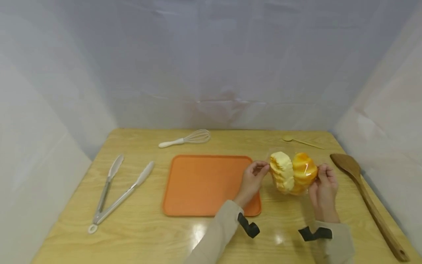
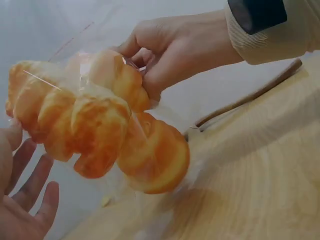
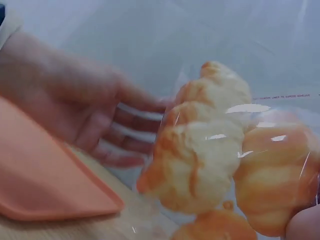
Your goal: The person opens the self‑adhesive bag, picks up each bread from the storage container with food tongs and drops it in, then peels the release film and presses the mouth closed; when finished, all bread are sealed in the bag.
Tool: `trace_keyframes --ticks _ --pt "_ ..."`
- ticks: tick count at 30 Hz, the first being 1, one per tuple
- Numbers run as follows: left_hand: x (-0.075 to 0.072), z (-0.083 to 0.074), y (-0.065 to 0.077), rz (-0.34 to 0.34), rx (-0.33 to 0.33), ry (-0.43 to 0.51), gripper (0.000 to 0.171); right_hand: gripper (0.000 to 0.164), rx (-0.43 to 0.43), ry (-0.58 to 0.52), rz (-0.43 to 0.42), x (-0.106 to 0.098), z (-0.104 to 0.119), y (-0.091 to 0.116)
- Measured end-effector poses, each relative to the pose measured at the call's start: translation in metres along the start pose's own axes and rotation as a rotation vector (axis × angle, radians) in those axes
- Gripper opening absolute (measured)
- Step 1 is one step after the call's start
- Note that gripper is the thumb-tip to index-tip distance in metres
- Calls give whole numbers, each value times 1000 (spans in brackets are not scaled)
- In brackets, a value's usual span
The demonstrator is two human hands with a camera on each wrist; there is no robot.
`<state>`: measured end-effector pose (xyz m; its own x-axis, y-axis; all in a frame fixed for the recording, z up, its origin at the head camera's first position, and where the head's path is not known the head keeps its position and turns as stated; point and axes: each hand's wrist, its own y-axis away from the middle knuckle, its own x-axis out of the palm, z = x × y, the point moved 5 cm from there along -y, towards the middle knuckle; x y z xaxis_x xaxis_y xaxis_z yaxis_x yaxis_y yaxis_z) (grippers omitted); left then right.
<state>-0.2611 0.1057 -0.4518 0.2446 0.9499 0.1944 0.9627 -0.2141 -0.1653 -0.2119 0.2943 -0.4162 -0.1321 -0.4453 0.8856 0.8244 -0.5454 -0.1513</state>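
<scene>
A clear plastic bag of bread rolls (image 1: pixel 282 172) is held up above the right part of the table, between both hands. My left hand (image 1: pixel 253 179) pinches its left edge with thumb and forefinger, the other fingers spread apart in the left wrist view. On the opposite side my right hand (image 1: pixel 324 189) grips the bag's right edge. Through the film I see a ridged, golden-brown roll (image 2: pixel 75 120), with a rounder orange-brown one (image 2: pixel 155 155) below it. The right wrist view shows the ridged roll's pale side (image 3: pixel 205 145); there only a bit of my right hand appears.
An orange tray (image 1: pixel 204 183) lies mid-table, partly under my left forearm. Metal tongs (image 1: pixel 108 209) lie spread at the left, a white-handled whisk (image 1: pixel 184 140) at the back. A small yellow spoon (image 1: pixel 303 142) and a long wooden spoon (image 1: pixel 366 190) lie at the right.
</scene>
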Motion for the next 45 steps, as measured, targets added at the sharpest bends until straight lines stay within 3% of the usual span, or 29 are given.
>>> trace_keyframes --ticks 2,8,10,12,17,21,25,30,33,38,43,45 --pt "2 -7 -2 19 31 -64 23 13 -5 72 6 -1 1 -1" --pt "8 -37 -14 93 130 -162 23 15 -123 699 72 5 12 -5" --pt "8 -45 -19 105 150 -169 23 15 -135 771 87 8 15 -6" --pt "7 -51 -24 93 165 -171 23 14 -131 691 88 11 18 -8" --pt "0 -56 -30 27 197 -165 22 5 -152 337 77 15 25 -12" --pt "-1 -55 -31 14 224 -157 26 6 -176 227 88 19 27 -15" --pt "2 -52 -30 -2 206 -140 29 5 -170 280 85 22 24 -13" --pt "9 -49 -30 42 153 -123 26 11 -102 548 89 26 14 -11" --pt "12 -50 -29 67 151 -113 26 11 -69 611 59 26 13 -11" --pt "4 -49 -28 30 151 -67 28 12 -114 448 -4 21 20 -13" --pt "3 -50 -28 3 170 -34 29 10 -173 214 54 21 25 -18" --pt "6 -47 -27 14 162 -22 27 9 -152 213 74 20 24 -20"
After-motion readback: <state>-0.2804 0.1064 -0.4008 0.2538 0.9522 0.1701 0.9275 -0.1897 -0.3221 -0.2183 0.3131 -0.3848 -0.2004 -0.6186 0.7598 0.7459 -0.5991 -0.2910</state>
